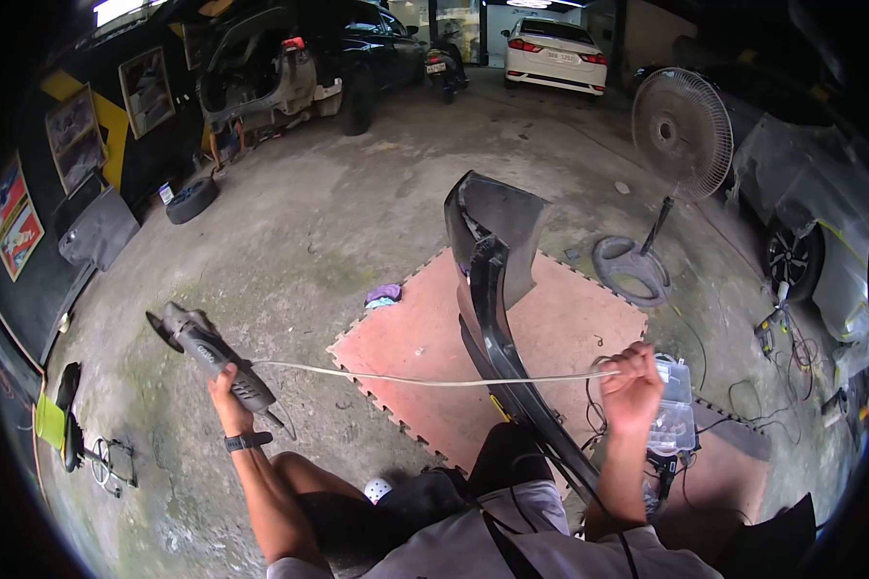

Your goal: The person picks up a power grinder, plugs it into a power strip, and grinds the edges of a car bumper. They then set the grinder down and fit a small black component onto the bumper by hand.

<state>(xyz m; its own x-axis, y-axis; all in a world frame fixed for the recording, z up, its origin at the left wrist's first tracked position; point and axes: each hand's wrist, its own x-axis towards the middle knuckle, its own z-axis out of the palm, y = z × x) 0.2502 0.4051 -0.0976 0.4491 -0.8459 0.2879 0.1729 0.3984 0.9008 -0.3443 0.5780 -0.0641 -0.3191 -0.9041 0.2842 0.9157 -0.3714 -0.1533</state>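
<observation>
My left hand [230, 403], with a dark watch on its wrist, is closed around the body of a grey angle grinder [212, 352]. The grinder's disc end points up and to the left, over the concrete floor. A pale cord [425, 382] runs stretched from beside the grinder across to my right hand [632, 386], whose fingers are closed on it. Beneath the cord, a black car bumper [497, 328] lies lengthwise across the pink foam mat [396, 338], its near end reaching past my legs.
A clear plastic organizer box [674, 400] and cables are by my right forearm. A pedestal fan [682, 135] stands at right, near a plastic-covered car [806, 183]. A purple cloth [383, 293] lies at the mat's edge. Farther off are a tire [192, 201] and a white car [554, 56].
</observation>
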